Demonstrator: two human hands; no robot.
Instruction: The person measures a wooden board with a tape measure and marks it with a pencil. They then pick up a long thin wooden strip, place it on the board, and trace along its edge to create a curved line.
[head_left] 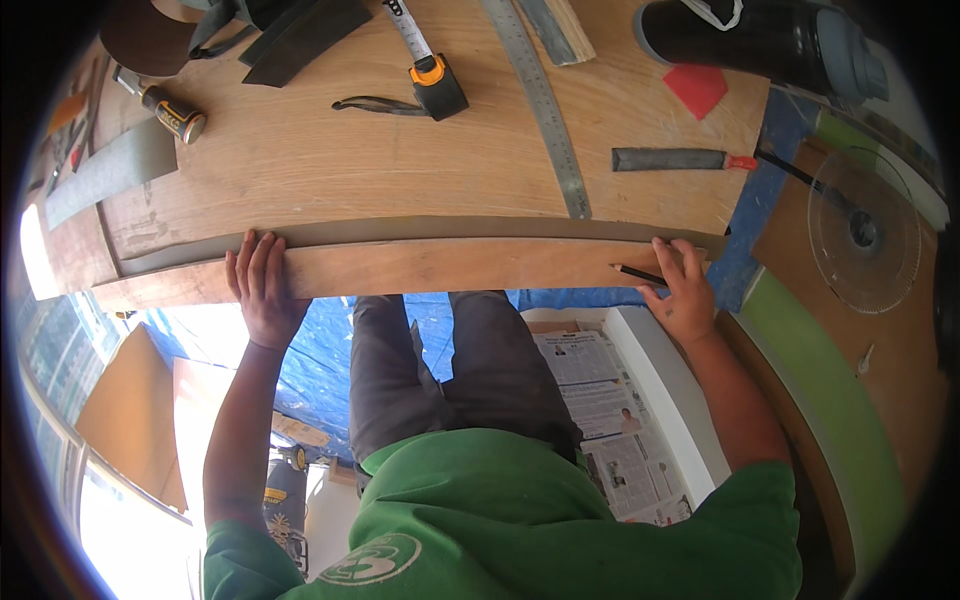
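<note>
A long, light-brown wooden strip [450, 265] lies along the near edge of the table. Behind it runs a grey-brown strip [400, 231], partly covered by the wood. My left hand [266, 285] presses on the wooden strip near its left end, fingers reaching over the far edge onto the grey-brown strip. At the right end is my right hand [686, 298], its fingertips on the strip. A dark pencil [638, 273] sits between that hand's thumb and fingers, pointed end to the left; its rear end is hidden by the hand.
Beyond the strips lie a tape measure [438, 88], a steel ruler [545, 110], a grey-bladed tool with a red end [670, 160], a red piece [695, 90] and a screwdriver [175, 113]. A black bottle [745, 45] lies far right. Newspaper [610, 420] is below.
</note>
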